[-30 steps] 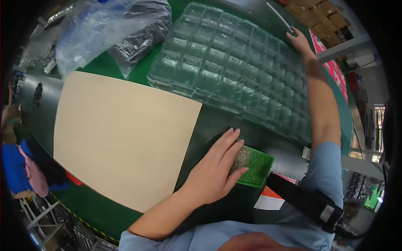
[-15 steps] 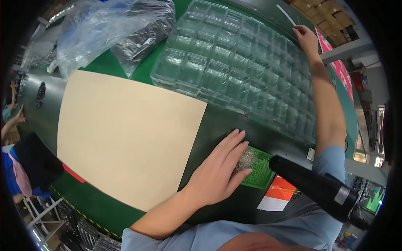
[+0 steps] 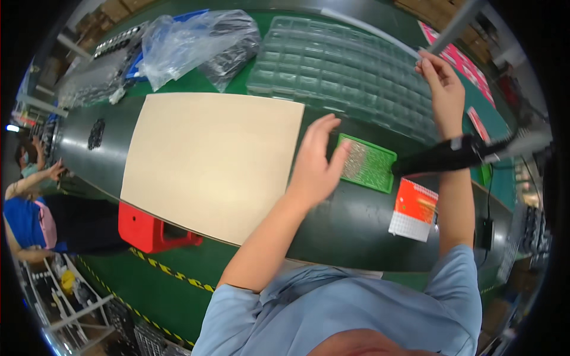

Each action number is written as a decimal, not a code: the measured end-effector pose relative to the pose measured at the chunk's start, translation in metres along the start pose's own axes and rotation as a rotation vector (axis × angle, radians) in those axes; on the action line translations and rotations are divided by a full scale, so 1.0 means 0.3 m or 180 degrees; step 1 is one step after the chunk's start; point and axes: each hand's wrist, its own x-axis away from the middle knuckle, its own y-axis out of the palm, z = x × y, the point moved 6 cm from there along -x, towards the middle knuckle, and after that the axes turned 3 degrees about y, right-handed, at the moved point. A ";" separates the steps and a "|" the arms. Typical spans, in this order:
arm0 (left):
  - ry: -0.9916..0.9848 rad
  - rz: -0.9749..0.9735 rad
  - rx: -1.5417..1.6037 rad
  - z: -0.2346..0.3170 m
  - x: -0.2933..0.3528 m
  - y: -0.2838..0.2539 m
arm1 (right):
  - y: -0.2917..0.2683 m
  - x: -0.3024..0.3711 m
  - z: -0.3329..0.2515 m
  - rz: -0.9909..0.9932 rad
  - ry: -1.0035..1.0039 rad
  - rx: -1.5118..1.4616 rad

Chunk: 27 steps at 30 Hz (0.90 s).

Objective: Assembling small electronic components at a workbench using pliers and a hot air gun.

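My right hand [image 3: 440,83] is raised at the far right, fingers pinched on the end of a long, thin white strip [image 3: 368,28]. The strip reaches leftward over the far edge of a clear plastic compartment box [image 3: 338,65]. My left hand [image 3: 316,166] is open, thumb apart from the fingers, between a large cream board [image 3: 208,160] and a small green tray [image 3: 380,172]. Its thumb is by the tray's left edge. Small metal pieces [image 3: 355,159] lie heaped in the tray's left part; they are too small to name.
A black tapered tool [image 3: 433,157] points at the tray's right edge. An orange and white card [image 3: 414,207] lies nearer me. Plastic bags [image 3: 184,47] sit at the back left. Another person [image 3: 35,219] stands at the left, near a red stool [image 3: 142,228].
The view has shifted, and more of the bench and floor shows. More of the white strip is visible, now stretching left over the box. My left hand has drawn off the tray's metal pieces.
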 end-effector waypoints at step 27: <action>-0.0953 -0.1796 0.2816 0.100 0.092 0.105 | -0.469 0.730 -0.004 0.1737 -0.0154 -0.0847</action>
